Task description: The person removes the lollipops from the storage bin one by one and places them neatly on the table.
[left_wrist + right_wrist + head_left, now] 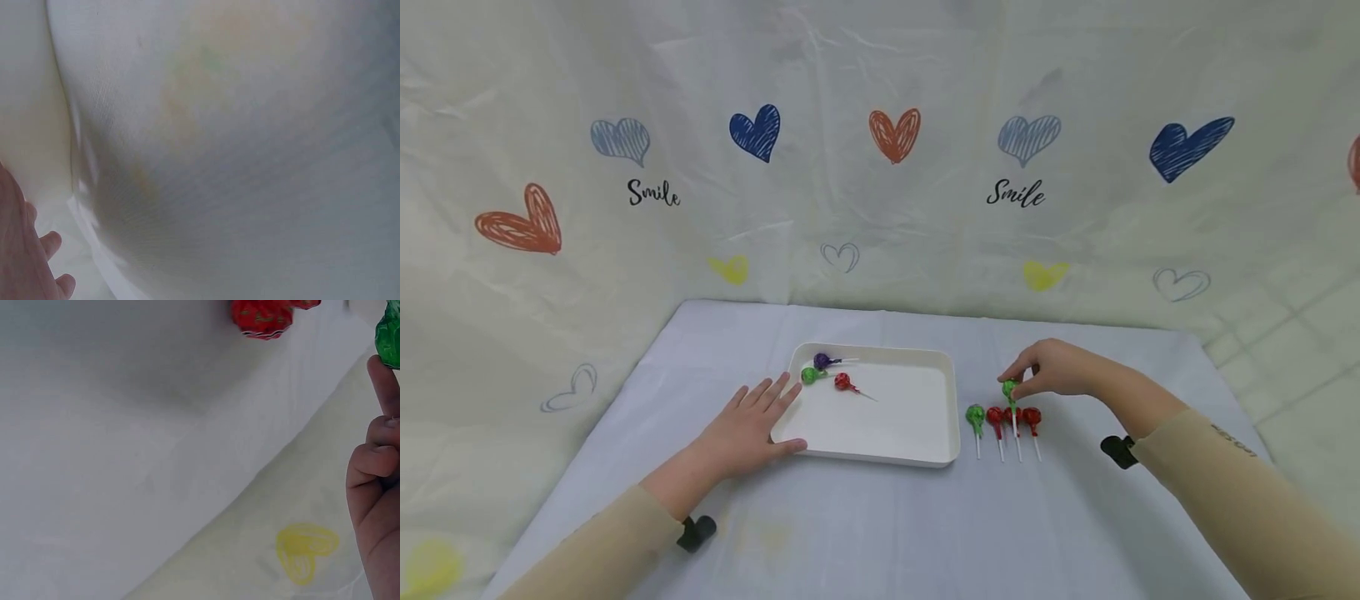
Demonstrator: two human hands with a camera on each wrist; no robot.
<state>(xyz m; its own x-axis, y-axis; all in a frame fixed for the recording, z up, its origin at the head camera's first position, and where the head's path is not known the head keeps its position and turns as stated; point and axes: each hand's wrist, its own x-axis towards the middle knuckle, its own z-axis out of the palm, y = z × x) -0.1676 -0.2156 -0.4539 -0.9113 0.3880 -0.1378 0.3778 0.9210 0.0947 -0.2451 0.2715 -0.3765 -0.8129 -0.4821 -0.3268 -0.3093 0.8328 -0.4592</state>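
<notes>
A green-wrapped lollipop (1008, 389) is pinched by its candy end between the thumb and fingers of my right hand (1054, 368), its stick pointing down. In the head view it overlaps a row of lollipops on the table: one green (975, 415) and three red (1033, 418). The right wrist view shows the held green lollipop (389, 337) at a fingertip. My left hand (748, 435) lies with spread, straight fingers at the left edge of a white tray (902, 421). Inside the tray lie a purple lollipop (822, 361), a green lollipop (808, 376) and a red lollipop (843, 382).
A white cloth (865, 533) covers the table. Behind it hangs a pale curtain (827, 200) printed with hearts and "Smile". The tray's raised rim (957, 408) stands just left of the lollipop row.
</notes>
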